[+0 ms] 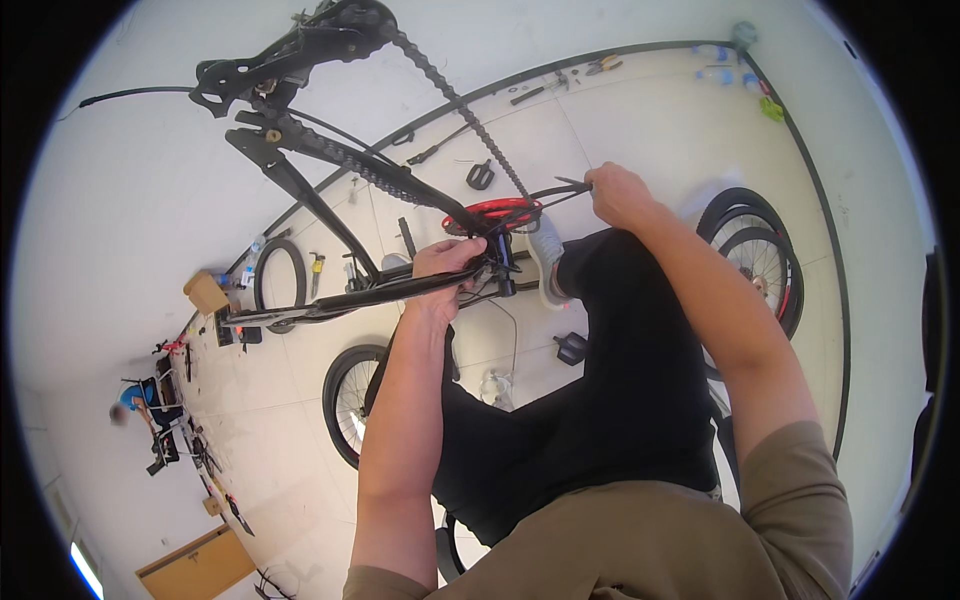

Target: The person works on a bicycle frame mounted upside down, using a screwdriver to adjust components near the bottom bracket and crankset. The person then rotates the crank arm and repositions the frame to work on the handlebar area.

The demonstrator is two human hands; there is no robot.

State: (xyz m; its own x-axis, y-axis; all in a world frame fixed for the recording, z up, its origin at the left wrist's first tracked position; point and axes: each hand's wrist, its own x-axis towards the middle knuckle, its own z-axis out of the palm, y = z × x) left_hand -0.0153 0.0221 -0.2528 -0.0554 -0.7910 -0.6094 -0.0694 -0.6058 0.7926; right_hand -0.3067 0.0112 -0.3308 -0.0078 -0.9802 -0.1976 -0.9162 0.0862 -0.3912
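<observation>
while the left hand [450, 262] clasped the black frame [318, 212], the right hand [620, 196] was closed around black cables [562, 191]. these ran leftward toward the red chainring [488, 210].

The black bicycle frame [318, 208] is held tilted above the pale floor, its tubes spreading toward the left from the crank area, where a red chainring [500, 210] sits. A dark chain [463, 110] slants from the upper end of the frame down to the chainring. Thin black cables [562, 191] stretch rightward beside it, gathered into a loose bundle.
</observation>
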